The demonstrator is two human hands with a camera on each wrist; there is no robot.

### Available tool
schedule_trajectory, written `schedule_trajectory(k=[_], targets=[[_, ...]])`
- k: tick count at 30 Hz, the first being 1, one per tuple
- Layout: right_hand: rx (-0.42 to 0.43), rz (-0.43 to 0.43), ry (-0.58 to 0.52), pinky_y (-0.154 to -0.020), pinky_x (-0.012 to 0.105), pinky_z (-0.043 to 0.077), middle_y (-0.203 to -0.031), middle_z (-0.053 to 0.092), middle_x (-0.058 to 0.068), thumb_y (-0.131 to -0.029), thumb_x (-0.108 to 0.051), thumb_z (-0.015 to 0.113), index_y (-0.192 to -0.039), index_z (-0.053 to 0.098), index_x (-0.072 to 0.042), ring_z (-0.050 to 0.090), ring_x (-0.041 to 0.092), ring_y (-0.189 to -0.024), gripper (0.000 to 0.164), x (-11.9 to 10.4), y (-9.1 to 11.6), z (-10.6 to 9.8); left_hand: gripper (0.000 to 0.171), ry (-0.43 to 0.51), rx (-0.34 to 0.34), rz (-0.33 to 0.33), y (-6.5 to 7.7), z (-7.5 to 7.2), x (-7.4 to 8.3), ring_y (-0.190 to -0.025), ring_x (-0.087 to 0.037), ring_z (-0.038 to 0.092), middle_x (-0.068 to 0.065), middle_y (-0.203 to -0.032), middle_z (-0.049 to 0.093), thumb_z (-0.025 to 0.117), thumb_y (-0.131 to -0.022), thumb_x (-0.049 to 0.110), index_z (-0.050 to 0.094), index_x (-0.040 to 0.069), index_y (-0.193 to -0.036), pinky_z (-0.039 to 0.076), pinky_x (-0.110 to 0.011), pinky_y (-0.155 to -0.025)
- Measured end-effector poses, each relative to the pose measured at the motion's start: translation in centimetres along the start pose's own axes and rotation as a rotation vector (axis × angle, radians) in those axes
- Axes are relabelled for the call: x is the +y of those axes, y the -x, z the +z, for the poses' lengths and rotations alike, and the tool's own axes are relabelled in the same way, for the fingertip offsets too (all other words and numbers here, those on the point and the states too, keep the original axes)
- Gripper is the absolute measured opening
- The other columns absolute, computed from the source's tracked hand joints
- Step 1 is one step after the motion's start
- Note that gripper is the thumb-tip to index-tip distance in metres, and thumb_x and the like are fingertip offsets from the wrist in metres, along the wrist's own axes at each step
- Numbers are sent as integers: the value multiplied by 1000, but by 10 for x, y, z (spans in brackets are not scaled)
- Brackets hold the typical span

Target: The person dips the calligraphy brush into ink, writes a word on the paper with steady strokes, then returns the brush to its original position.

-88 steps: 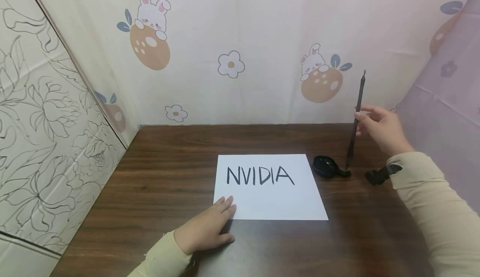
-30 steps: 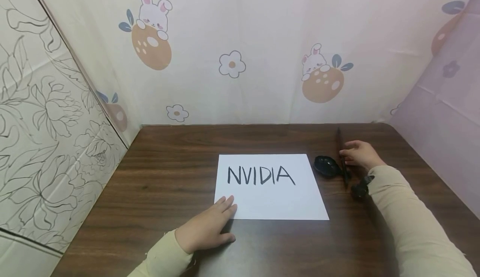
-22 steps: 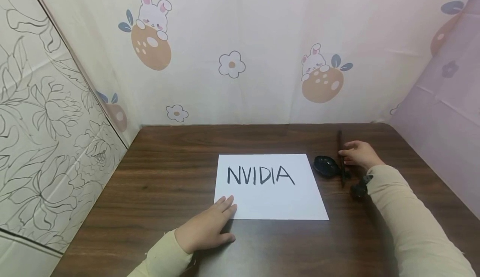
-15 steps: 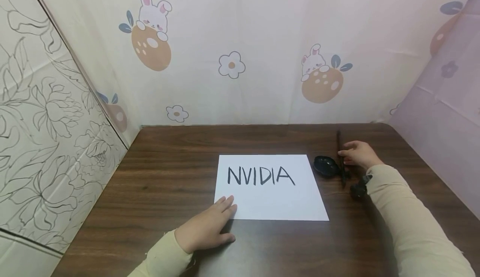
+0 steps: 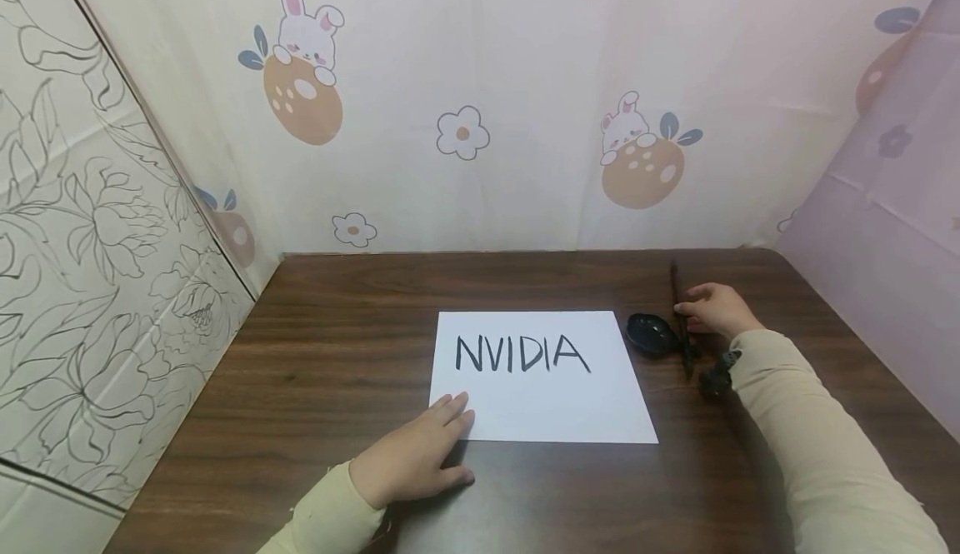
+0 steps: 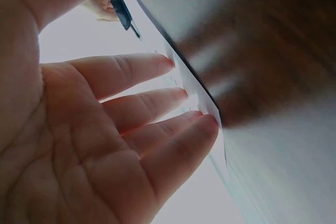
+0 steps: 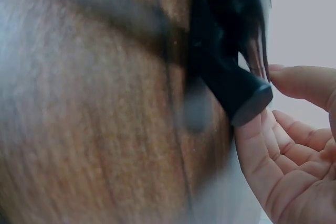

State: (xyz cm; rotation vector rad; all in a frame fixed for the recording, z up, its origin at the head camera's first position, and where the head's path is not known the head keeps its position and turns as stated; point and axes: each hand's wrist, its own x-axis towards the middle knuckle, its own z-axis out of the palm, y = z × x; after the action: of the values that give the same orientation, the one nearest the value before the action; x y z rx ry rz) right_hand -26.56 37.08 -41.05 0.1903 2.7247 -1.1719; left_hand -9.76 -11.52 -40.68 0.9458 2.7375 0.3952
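In the head view, my left hand rests with straight fingers on the lower left corner of a white paper sheet lettered "NVIDIA" in black. My right hand pinches a slim dark writing brush between thumb and fingers. The brush lies low across the stubby handle of a black spoon-shaped ink dish, its bristle end toward me. Up close in the right wrist view, the dish's blunt handle partly hides the brush and fingertips. The left wrist view shows fingertips touching the paper's edge.
A dark wooden table carries everything. A white curtain with rabbit prints hangs along its back edge, and a flower-patterned panel stands at the left. A black wrist camera sits under my right wrist, near the dish's handle.
My right hand has lowered the brush from nearly upright above the table to lying across the dish's handle. Lately it shifts only slightly, the brush's top end tipping left. My left hand stays put.
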Motion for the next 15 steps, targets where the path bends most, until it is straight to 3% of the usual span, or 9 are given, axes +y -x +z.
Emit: schedule_trajectory(k=[8,15], targets=[[-2,-25,53,-77,37,62,-130,42,47,-99,-31,53,-140,24,24,71,31,-90,75,1,3,-8,70,-17,20,9,-1,0,-1,-142,-36,38,-18,-155,37,69,-88,40,48,2,-143,36,-47,-116],[165,-120,306,-85,61,50,-123,50,41,-100,-47,43,-140,32,17,55,54,-108,76,-11,12,-14,71,-26,35,13,-2,0,-2,-142,-36,39,-19,-153,40,69,-88,40,48,1,-143,37,-47,-116]])
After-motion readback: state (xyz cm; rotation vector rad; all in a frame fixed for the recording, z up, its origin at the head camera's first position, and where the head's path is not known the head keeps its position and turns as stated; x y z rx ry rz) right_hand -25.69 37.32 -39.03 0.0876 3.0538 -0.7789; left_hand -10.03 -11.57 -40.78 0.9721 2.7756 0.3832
